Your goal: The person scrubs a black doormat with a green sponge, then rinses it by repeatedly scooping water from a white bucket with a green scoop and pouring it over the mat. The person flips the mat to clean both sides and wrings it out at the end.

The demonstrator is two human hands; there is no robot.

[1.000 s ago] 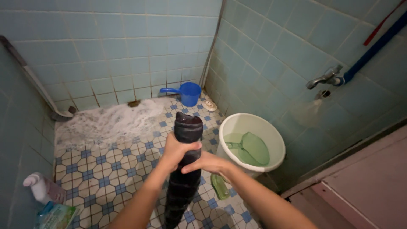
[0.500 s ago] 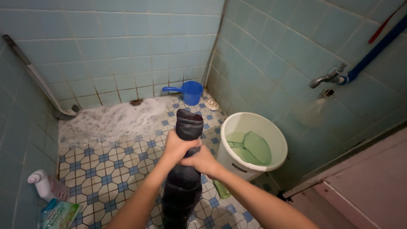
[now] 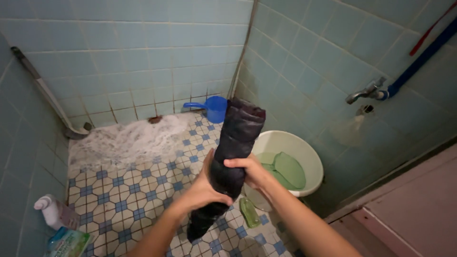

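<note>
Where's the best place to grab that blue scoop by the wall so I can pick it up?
Probably by its long handle. The blue scoop stands upright on the tiled floor by the back wall, its handle sticking out sideways toward the left in the picture. Come from that side and wrap your grip around the handle. The cup part looks too wide and round for a small hand.

A dim bathroom corner: pale blue tiled walls [image 3: 143, 57] meet at twelve o'clock above a patterned blue-and-white tile floor [image 3: 124, 195]. Soapy foam [image 3: 124, 138] spreads at ten o'clock. A metal tap [image 3: 364, 90] juts from the wall at two o'clock, a pale door [image 3: 414, 209] at four o'clock.
</note>
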